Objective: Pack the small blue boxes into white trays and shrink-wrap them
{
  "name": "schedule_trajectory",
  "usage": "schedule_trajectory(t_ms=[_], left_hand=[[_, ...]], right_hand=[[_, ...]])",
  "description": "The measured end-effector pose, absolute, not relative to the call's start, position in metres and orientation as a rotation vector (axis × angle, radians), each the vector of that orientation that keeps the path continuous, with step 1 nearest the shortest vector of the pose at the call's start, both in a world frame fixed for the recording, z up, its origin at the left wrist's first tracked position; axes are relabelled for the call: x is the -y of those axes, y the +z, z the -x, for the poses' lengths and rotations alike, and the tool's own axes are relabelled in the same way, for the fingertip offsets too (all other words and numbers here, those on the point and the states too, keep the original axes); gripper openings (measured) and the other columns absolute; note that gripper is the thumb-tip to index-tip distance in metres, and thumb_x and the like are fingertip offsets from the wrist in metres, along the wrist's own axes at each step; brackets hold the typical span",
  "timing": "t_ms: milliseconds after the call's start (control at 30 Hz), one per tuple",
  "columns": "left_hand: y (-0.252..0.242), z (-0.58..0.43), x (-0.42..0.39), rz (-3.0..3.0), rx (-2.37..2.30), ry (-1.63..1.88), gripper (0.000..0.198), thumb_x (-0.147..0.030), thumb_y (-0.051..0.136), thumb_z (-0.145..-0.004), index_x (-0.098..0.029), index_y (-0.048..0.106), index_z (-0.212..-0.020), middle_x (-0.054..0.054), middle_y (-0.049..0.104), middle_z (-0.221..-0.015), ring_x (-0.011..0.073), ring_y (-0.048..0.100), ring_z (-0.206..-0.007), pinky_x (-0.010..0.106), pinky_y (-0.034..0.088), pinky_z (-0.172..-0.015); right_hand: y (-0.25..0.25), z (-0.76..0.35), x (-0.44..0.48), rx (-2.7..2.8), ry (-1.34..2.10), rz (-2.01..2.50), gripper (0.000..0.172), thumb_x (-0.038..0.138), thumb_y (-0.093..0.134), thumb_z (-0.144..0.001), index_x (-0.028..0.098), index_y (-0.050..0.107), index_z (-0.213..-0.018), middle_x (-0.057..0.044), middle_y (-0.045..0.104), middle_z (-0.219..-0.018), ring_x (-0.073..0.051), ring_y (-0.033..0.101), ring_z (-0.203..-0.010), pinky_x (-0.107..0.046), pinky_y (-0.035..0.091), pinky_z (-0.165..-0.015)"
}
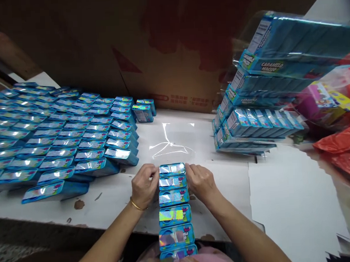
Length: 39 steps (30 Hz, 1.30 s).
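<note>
A column of several blue tins (174, 197) runs from the person's lap up to the middle of the white table. My left hand (145, 184), with a gold bangle at the wrist, has its fingers curled against the left side of the farthest tin. Against that tin's right side, my right hand (200, 181) is closed in the same way. Just beyond the tins lies a clear plastic film (172, 142) with bright reflections. Both hands rest low, level with the top of the column.
Rows of standing blue tins (61, 141) cover the left side. Two tins (143, 112) stand apart near the cardboard box (165, 50). Wrapped blue packs (276, 64) are stacked at the right, beside red plastic bags (344, 146). White cardboard (294, 199) lies at the lower right.
</note>
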<state>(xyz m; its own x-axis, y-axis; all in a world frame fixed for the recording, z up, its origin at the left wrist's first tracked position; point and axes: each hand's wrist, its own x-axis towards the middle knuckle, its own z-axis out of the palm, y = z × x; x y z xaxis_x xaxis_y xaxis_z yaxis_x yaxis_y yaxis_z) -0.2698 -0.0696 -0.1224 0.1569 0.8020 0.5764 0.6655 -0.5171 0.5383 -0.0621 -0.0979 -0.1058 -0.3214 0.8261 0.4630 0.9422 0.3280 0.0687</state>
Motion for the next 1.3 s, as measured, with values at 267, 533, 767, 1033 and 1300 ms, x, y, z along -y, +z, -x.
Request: schedule_trajectory(t_ms=[267, 533, 767, 1033, 1300], left_hand=[[-0.145, 0.28, 0.092, -2.455, -1.332, 1.377, 0.018, -0.011, 0.058, -0.073, -0.019, 0.051, -0.087, 0.004, 0.06, -0.081, 0.0136, 0.059, -0.077, 0.026, 0.048, -0.071], [-0.154, 0.272, 0.091, -2.017, -1.757, 1.021, 0.011, -0.029, 0.05, -0.077, -0.019, 0.046, -0.075, -0.002, 0.052, -0.065, 0.0109, 0.053, -0.057, 0.022, 0.041, -0.058], [-0.15, 0.268, 0.073, -2.073, -1.947, 0.515, 0.021, -0.032, 0.036, -0.085, -0.019, 0.049, -0.075, -0.001, 0.054, -0.061, 0.0142, 0.054, -0.06, 0.023, 0.03, -0.054], [-0.141, 0.272, 0.092, -2.32, -1.707, -0.011, 0.023, -0.034, 0.042, -0.081, -0.019, 0.058, -0.088, 0.006, 0.063, -0.09, 0.0193, 0.059, -0.079, 0.025, 0.036, -0.062], [-0.136, 0.272, 0.089, -2.325, -1.792, -0.163, 0.033, -0.035, 0.029, -0.085, -0.019, 0.058, -0.087, 0.008, 0.064, -0.088, 0.0232, 0.061, -0.079, 0.029, 0.04, -0.063]], right_hand=[[-0.134, 0.058, 0.122, 2.127, -0.319, 1.348, 0.016, 0.017, 0.044, -0.084, 0.015, 0.054, -0.096, -0.002, 0.056, -0.066, -0.013, 0.049, -0.063, -0.028, 0.033, -0.062], [-0.15, 0.075, 0.116, 1.842, 0.028, 1.862, 0.016, 0.018, 0.038, -0.085, 0.018, 0.053, -0.082, -0.001, 0.057, -0.071, -0.012, 0.051, -0.067, -0.023, 0.031, -0.061], [-0.156, 0.067, 0.103, 2.033, 0.036, 1.958, 0.019, 0.025, 0.042, -0.087, 0.02, 0.054, -0.073, -0.001, 0.057, -0.075, -0.013, 0.049, -0.07, -0.025, 0.027, -0.062], [-0.16, 0.059, 0.119, 2.225, 0.042, 1.817, 0.017, 0.021, 0.043, -0.085, 0.018, 0.054, -0.072, -0.003, 0.057, -0.076, -0.014, 0.046, -0.072, -0.026, 0.026, -0.067], [-0.162, 0.062, 0.138, 2.155, 0.1, 1.923, 0.017, 0.021, 0.043, -0.083, 0.018, 0.053, -0.07, -0.002, 0.057, -0.075, -0.014, 0.046, -0.071, -0.027, 0.024, -0.065]])
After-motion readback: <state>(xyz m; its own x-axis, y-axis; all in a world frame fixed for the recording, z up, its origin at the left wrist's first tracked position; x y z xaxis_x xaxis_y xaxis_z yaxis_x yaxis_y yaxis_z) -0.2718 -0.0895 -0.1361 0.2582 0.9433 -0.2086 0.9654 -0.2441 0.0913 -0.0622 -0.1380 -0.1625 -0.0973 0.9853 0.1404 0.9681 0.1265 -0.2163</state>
